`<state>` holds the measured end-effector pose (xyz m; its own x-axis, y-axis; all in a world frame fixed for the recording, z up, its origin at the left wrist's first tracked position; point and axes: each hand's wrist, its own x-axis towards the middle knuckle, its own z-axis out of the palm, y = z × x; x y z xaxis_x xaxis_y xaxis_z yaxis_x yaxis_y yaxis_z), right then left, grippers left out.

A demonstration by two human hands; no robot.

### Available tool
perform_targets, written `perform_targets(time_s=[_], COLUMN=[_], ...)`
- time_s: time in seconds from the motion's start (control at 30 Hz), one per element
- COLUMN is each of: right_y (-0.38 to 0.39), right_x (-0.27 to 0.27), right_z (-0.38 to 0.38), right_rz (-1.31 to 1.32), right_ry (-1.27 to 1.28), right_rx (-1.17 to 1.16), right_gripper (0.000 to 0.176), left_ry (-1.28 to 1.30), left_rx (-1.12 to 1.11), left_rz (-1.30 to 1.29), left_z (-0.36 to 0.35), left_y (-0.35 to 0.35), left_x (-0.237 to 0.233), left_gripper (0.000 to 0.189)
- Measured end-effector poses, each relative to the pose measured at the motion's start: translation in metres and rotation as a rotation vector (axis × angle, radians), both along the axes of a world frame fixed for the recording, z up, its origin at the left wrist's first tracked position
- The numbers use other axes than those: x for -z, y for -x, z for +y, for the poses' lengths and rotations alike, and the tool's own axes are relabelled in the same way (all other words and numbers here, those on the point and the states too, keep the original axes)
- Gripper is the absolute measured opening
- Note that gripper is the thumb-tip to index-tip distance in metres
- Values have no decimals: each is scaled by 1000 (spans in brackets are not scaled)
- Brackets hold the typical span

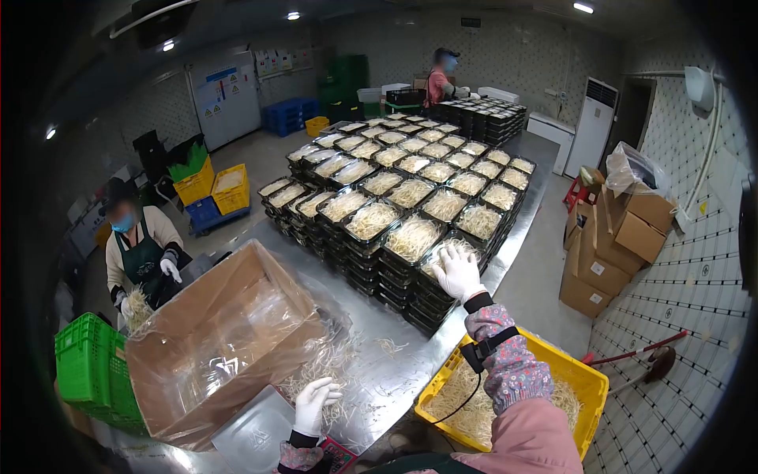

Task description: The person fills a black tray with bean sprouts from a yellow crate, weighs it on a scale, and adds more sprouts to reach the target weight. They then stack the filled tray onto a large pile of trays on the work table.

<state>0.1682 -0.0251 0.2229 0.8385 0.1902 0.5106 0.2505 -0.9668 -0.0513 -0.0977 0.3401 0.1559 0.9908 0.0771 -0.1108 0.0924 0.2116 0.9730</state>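
Right hand (458, 272), open flat at one o'clock, steadies the stacked sprout tray (429, 259). Left hand (314, 404), half-curled at eleven o'clock, rests on loose sprouts (332, 365); grasp unclear.

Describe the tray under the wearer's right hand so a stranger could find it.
On the steel table stands a block of stacked black sprout trays. The tray tops the block's nearest corner stack, near the yellow crate; it alone has the white-gloved right hand on it.

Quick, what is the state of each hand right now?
Left hand: fingers bent on loose sprouts on the table; grip cannot be told.
Right hand: open, flat on the nearest filled tray, holding nothing.
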Motion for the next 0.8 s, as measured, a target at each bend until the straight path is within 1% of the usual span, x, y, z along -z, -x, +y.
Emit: perform_targets(time_s=[0.03, 0.13, 0.17, 0.23, 0.37, 0.4, 0.5, 0.53, 0.6, 0.63, 0.7, 0.77, 0.8], right_y=[-8, -20, -22, -26, -20, -16, 3, 12, 28, 35, 61, 79, 88], right_x=[9, 10, 7, 3, -11, -16, -38, -46, -66, -77, -119, -160, -179], right_z=[2, 12, 12, 13, 11, 11, 18, 21, 28, 29, 25, -1, -17], right_rz=[-72, 38, 28, 94, 180, 169, -59, -64, -219, -263, -282, -257, -274], right_ry=[12, 43, 43, 29, -48, -95, -151, -153, -287, -330, -527, -891, -965], right_rx=[5, 32, 25, 31, 58, 54, 24, 32, -60, -52, -3, -196, -230], right_gripper=[50, 52, 52, 55, 63, 65, 65, 65, 66, 68, 71, 72, 72], left_ry=[4, 41, 40, 51, 0, -1, 28, 21, 24, 26, 46, 74, 73], left_rx=[1, 76, 69, 62, 0, -20, -49, -38, -21, -12, 20, 77, 92], left_rz=[0, -31, -41, -21, -45, -37, -30, -51, -76, -99, -117, -173, -190], left_z=[-7, -26, -31, -34, -20, -16, -2, 1, 3, 2, 1, 3, 5], left_y=[-3, -11, -10, -5, 16, 21, 25, 23, 19, 16, 9, 0, -6], left_x=[2, -4, -7, -10, -5, -5, -7, -11, -18, -22, -37, -49, -53], left_gripper=[28, 28, 28, 28, 28, 28, 28, 28, 29, 29, 29, 28, 28])
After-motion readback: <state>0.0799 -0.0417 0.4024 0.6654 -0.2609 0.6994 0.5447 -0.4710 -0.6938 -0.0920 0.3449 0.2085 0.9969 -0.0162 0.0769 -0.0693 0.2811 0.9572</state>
